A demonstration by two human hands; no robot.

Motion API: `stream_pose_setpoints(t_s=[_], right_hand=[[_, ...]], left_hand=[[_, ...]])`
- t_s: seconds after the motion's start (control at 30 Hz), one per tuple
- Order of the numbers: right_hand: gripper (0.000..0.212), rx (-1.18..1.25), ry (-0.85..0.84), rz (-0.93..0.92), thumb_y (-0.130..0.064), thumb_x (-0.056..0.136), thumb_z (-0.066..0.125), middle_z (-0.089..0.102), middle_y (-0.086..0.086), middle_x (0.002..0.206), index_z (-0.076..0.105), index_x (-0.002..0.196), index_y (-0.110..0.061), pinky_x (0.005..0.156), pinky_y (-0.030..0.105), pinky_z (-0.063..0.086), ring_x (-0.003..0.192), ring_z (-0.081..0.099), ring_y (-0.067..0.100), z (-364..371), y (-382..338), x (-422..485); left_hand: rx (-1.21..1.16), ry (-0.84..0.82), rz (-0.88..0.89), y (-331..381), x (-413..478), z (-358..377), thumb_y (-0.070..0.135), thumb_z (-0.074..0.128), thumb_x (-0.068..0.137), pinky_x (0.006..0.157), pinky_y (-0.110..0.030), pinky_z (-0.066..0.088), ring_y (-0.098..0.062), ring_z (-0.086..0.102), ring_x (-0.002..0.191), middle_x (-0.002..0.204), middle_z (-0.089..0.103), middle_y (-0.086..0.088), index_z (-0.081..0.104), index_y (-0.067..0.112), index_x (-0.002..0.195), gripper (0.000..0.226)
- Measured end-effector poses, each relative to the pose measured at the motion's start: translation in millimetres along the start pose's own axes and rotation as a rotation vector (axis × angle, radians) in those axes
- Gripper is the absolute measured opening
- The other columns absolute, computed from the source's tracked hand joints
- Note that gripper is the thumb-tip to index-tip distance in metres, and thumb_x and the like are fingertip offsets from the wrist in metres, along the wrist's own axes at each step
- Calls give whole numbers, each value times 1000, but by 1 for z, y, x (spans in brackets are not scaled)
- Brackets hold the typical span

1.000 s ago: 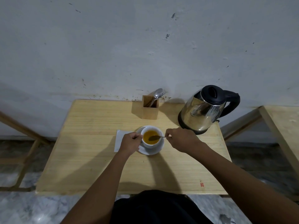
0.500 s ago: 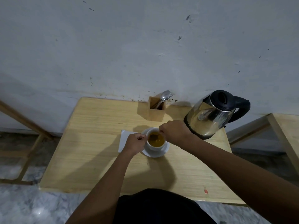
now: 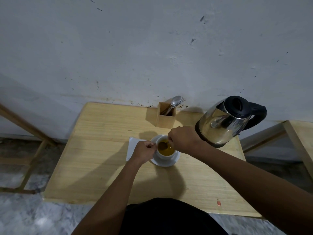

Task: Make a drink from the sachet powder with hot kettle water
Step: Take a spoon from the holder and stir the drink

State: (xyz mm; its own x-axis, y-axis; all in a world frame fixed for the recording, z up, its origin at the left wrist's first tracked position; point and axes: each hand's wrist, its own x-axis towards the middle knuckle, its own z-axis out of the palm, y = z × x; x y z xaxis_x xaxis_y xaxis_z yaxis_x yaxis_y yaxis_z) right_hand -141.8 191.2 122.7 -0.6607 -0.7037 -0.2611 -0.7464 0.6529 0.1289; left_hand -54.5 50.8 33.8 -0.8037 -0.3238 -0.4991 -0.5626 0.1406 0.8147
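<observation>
White cup (image 3: 165, 154) steadied by left hand (image 3: 144, 150); right hand (image 3: 183, 139) stirs spoon (image 3: 163, 145).

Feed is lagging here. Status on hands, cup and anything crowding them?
Right hand shut on spoon, bowl in the drink. Left hand steadying cup on saucer. Kettle close by right wrist.

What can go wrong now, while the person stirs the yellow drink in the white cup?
1. The white cup looks nearly full, so quick stirring with the small metal spoon may slop drink onto the white saucer or the white paper beside it.
2. The right hand works close to the shiny steel kettle; its wrist might touch the possibly hot body.
3. The left hand holds the cup side only, so a hard stroke might shift the cup.
</observation>
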Motion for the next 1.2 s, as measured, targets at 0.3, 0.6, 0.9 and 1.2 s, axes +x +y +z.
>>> stream_pose_setpoints(t_s=[0.3, 0.6, 0.9, 1.2], right_hand=[[20, -59, -66, 43, -35, 93, 57, 48, -3, 64, 56, 89, -16, 47, 25, 32, 52, 43, 11, -9, 11, -3], [22, -18, -24, 28, -31, 95, 49, 66, 1, 82, 66, 93, -17, 52, 29, 35, 65, 55, 19, -2, 3, 2], [24, 52, -108, 22, -40, 88, 60, 64, -1, 79, 61, 88, -17, 52, 28, 42, 66, 58, 16, -4, 8, 0], [18, -92, -28, 68, -28, 95, 51, 48, -2, 65, 52, 82, -17, 49, 28, 32, 54, 44, 14, -3, 5, -2]], left_hand=[[-7, -6, 13, 1, -1, 0, 20, 59, 93, 59, -22, 53, -14, 61, 75, 78, 62, 3, 70, 9, 101, 18], [-37, -1, 10, 0, 1, 0, 18, 60, 92, 78, -38, 59, -13, 58, 67, 71, 60, 3, 70, 5, 100, 19], [-29, 4, 17, -2, 0, 0, 20, 60, 92, 81, -39, 59, -16, 61, 73, 75, 62, 2, 70, 7, 100, 18], [-31, 4, 11, -1, 0, 0, 20, 60, 92, 62, -25, 56, -15, 60, 72, 77, 62, 2, 69, 5, 104, 21]])
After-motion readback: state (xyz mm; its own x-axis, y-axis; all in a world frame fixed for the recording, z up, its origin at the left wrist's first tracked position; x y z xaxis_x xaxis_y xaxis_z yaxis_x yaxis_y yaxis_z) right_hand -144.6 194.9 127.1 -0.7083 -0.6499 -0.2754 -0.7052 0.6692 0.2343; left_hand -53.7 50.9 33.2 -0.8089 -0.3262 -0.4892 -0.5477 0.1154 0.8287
